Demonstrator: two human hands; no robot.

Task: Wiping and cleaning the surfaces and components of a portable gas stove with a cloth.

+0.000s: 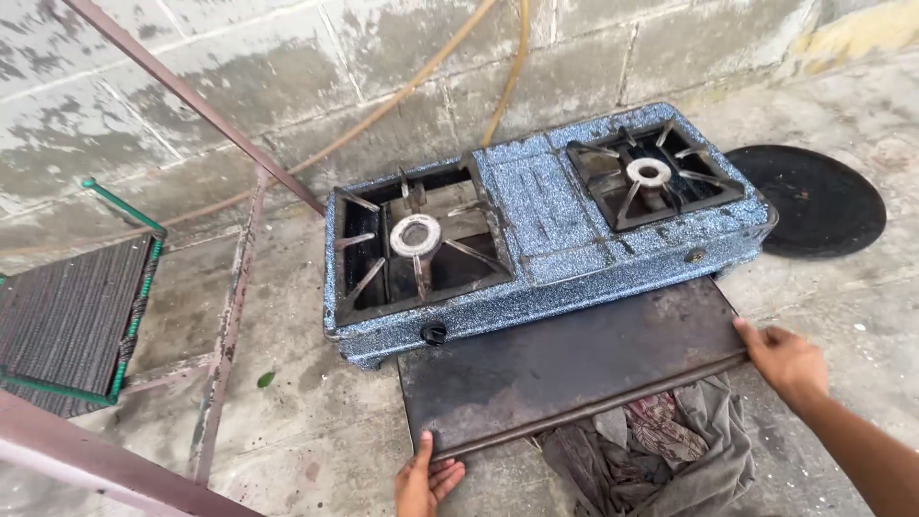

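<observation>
On the floor | left hand (427, 482), right hand (787, 361) | each grip clamped on metal sheet (565, 369) edge

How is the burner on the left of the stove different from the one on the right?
The left burner has a wider, paler ring; the right burner has a smaller one. The left burner's well looks bigger and rusty brown; the right burner's looks darker. Both sit under metal prongs in the same speckled blue stove.

left hand (427, 481) grips metal sheet (565, 369) front corner | right hand (785, 361) grips right edge | stove (546, 230) behind
</observation>
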